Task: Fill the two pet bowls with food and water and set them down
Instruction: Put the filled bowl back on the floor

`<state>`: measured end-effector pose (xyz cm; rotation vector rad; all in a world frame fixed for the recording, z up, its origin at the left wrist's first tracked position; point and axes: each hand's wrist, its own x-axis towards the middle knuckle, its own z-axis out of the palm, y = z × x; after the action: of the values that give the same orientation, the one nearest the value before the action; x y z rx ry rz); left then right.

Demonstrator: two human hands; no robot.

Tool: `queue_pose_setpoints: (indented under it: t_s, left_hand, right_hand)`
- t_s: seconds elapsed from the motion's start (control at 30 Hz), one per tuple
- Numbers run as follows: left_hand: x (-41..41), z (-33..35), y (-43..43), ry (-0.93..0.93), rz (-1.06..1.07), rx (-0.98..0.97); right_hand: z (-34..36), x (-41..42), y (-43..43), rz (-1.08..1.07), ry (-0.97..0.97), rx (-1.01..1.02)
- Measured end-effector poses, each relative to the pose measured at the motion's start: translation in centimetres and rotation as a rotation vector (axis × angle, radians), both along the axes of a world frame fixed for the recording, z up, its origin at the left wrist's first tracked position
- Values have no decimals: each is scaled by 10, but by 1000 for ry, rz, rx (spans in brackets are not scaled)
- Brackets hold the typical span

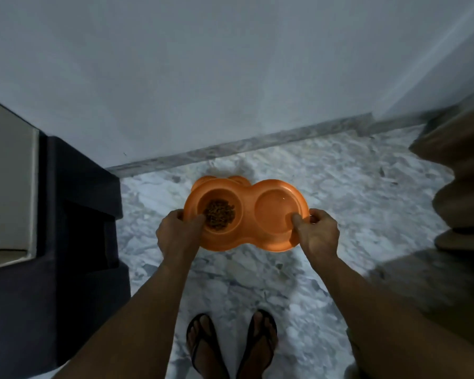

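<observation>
You hold an orange double bowl between both hands, out in front of you and above the marble floor. Your left hand closes its grip on the bowl's left end, thumb lying over the rim beside the left cup and the fingers hidden under the edge. Your right hand closes on the right end the same way, thumb pressed onto the rim of the right cup, fingers curled around the outer edge. The bowl sits level between the two grips, its long side running left to right. The left cup holds a small heap of brown kibble; the right cup shows a faint sheen, and you cannot tell for sure whether it holds water. Just behind the bowl, nearer the wall, a second orange piece peeks out, mostly hidden. Your feet in black sandals stand below the bowl. A dark cabinet stands to your left, and brown fabric hangs at the right.
</observation>
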<state>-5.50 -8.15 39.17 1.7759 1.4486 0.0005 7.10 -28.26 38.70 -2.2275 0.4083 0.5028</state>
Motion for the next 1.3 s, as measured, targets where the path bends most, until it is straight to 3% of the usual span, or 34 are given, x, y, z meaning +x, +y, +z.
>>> queue_pose_setpoints:
  t_s: [0.4, 0.6, 0.9, 1.3]
  left_hand:
    - [-6, -243, 26, 71, 66, -12]
    - [-15, -328, 37, 71, 58, -14]
    - [-18, -393, 45, 85, 40, -9]
    - [-31, -420, 41, 128, 74, -34]
  right_hand:
    - [-246, -6, 31, 28, -10, -57]
    - [-339, -9, 38, 92, -20, -51]
    - [-411, -11, 46, 88, -16, -72]
    - [-436, -25, 42, 106, 11, -70]
